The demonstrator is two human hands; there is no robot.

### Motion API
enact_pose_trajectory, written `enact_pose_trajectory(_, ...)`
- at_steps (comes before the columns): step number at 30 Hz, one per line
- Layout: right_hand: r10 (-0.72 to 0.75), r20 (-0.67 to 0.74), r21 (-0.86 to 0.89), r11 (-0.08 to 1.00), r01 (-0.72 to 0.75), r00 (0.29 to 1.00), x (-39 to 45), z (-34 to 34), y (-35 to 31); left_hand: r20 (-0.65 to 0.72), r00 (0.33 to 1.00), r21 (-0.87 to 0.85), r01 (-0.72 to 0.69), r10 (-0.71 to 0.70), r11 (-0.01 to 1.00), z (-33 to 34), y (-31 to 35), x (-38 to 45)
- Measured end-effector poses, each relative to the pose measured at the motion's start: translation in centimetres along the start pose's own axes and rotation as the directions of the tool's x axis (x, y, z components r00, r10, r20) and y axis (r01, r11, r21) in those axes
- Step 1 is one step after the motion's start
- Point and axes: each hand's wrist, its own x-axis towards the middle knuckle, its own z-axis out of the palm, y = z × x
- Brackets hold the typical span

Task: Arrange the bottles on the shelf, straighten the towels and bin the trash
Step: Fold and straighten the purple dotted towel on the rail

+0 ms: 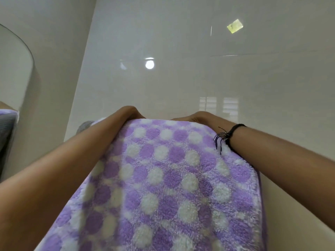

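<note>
A fluffy purple towel with white dots (163, 178) hangs in front of me and fills the lower middle of the view. My left hand (129, 112) grips its top edge at the left. My right hand (197, 115) grips the same edge at the right; its fingers curl over behind the towel and are mostly hidden. A black thread bracelet (230, 134) is on my right wrist. A bit of grey towel (85, 125) shows behind the left forearm. The bar under the towel is hidden. No bottles, shelf or bin are in view.
A glossy cream tiled wall (199, 60) stands close behind the towel and reflects a lamp and a window. A curved mirror edge (27, 57) is at the far left, with a grey and purple reflection (7, 127) below it.
</note>
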Motion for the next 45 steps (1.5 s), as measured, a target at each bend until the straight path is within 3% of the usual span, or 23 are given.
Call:
enact_pose_trajectory(1,-0.019,0.002,0.033,0.999,0.019,1.000,-0.7,0.0,-0.3,0.002,0.996,0.008,-0.088,0.088,0.996,-0.2,-0.3,-0.3)
enact_pose_trajectory(3,-0.079,0.052,-0.023,0.996,0.080,0.995,-1.5,0.2,-1.0,-0.111,0.978,-0.200,-0.196,0.177,0.960,0.7,-1.0,-1.1)
enact_pose_trajectory(5,-0.068,0.100,-0.323,0.941,0.097,0.993,-2.4,0.4,-2.4,-0.119,0.940,-0.216,-0.340,0.320,0.915,1.0,-1.1,-2.4)
enact_pose_trajectory(6,-0.102,0.073,-0.445,0.887,0.124,0.992,-2.4,0.5,-2.7,-0.162,0.932,-0.201,-0.353,0.324,0.914,1.1,-1.0,-2.1)
enact_pose_trajectory(7,-0.114,0.021,-0.499,0.859,0.109,0.993,-2.6,0.8,-2.7,-0.228,0.945,-0.253,-0.290,0.234,0.923,1.1,-0.8,-2.2)
enact_pose_trajectory(10,-0.130,-0.276,-0.368,0.930,0.021,0.952,-4.9,2.1,-1.3,-0.511,0.851,-0.287,-0.303,0.122,0.909,1.7,-1.8,-3.4)
enact_pose_trajectory(12,-0.212,-0.556,-0.362,0.932,-0.004,0.803,-6.7,4.2,0.0,-0.605,0.776,-0.188,-0.361,0.182,0.914,3.2,-3.6,-5.1)
enact_pose_trajectory(14,-0.268,-0.685,-0.336,0.941,0.033,0.678,-9.0,6.4,0.6,-0.662,0.706,-0.122,-0.434,0.253,0.892,4.7,-5.4,-6.5)
enact_pose_trajectory(16,-0.256,-0.731,-0.274,0.959,0.070,0.632,-10.8,8.3,1.3,-0.693,0.691,-0.210,-0.466,0.206,0.860,6.0,-7.1,-7.4)
enact_pose_trajectory(18,-0.188,-0.803,-0.184,0.981,0.065,0.565,-12.5,10.0,2.1,-0.702,0.709,-0.347,-0.426,0.070,0.835,7.4,-8.8,-8.4)
enact_pose_trajectory(20,-0.071,-0.875,-0.058,0.997,0.041,0.479,-14.0,11.3,3.0,-0.633,0.771,-0.541,-0.371,-0.075,0.755,8.5,-10.2,-9.2)
enact_pose_trajectory(21,0.026,-0.883,0.056,0.997,0.050,0.469,-14.6,11.7,3.4,-0.561,0.818,-0.656,-0.343,-0.130,0.672,8.7,-10.5,-9.6)
enact_pose_trajectory(23,0.241,-0.815,0.367,0.919,0.147,0.527,-15.4,12.1,4.3,-0.379,0.909,-0.828,-0.248,-0.176,0.502,8.5,-11.1,-9.9)
enact_pose_trajectory(25,0.371,-0.682,0.628,0.738,0.245,0.630,-15.9,12.1,4.8,-0.265,0.949,-0.869,-0.157,-0.173,0.470,7.9,-11.6,-9.7)
enact_pose_trajectory(27,0.385,-0.605,0.723,0.632,0.279,0.697,-16.2,12.2,5.3,-0.234,0.959,-0.863,-0.130,-0.159,0.489,7.6,-12.2,-9.4)
enact_pose_trajectory(29,0.380,-0.610,0.732,0.606,0.312,0.695,-16.6,12.2,5.3,-0.250,0.959,-0.873,-0.163,-0.136,0.459,7.6,-12.8,-9.5)
enact_pose_trajectory(31,0.355,-0.677,0.674,0.651,0.349,0.645,-16.8,12.2,5.2,-0.278,0.955,-0.889,-0.216,-0.101,0.403,7.6,-12.9,-9.7)
enact_pose_trajectory(33,0.321,-0.729,0.610,0.706,0.361,0.604,-17.1,11.8,4.8,-0.334,0.940,-0.866,-0.275,-0.072,0.418,7.6,-12.9,-9.7)
enact_pose_trajectory(39,0.235,-0.775,0.518,0.769,0.376,0.587,-16.3,8.0,2.4,-0.536,0.843,-0.729,-0.493,0.052,0.475,6.0,-12.4,-8.4)
enact_pose_trajectory(41,0.194,-0.789,0.484,0.782,0.394,0.583,-15.1,6.2,1.1,-0.581,0.813,-0.682,-0.498,0.016,0.535,4.8,-11.8,-7.8)
enact_pose_trajectory(45,0.142,-0.809,0.420,0.819,0.391,0.571,-11.3,3.6,-1.8,-0.613,0.778,-0.613,-0.354,-0.142,0.707,2.8,-12.0,-5.7)
